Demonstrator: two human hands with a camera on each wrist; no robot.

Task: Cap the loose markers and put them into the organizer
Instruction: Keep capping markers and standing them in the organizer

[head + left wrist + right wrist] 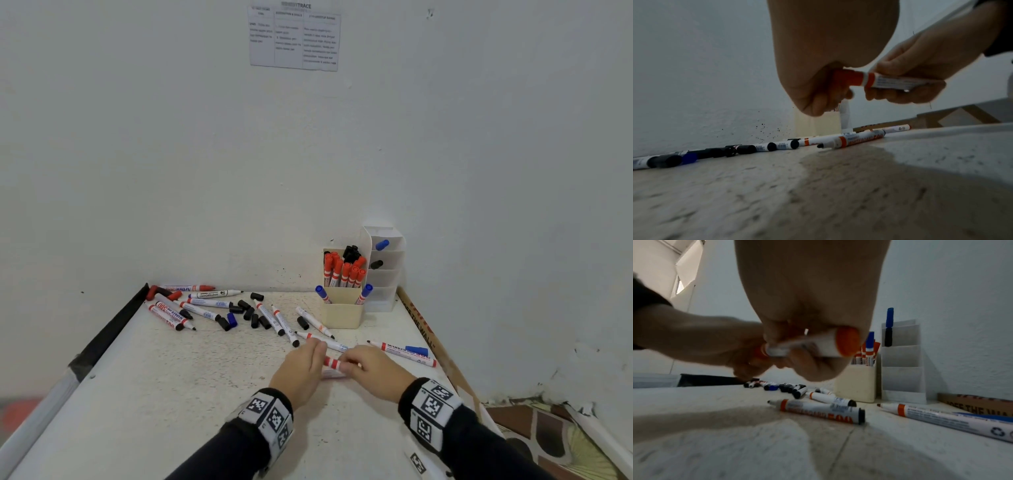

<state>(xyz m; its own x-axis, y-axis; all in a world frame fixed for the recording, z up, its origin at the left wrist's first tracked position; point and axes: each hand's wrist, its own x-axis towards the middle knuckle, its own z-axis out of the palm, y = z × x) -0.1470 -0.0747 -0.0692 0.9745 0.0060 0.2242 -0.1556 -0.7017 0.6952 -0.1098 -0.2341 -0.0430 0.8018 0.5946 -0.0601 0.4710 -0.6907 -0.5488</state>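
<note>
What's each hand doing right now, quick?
Left hand: fingers closed on the red cap at the end of the marker.
Right hand: fingers closed around the white marker body.

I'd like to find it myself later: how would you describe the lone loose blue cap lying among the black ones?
Start at the cream organizer by the wall and look left across the table to the scatter of loose caps. At the near edge of that cluster lies the blue cap, beside a black cap; it is the only blue one there.
</note>
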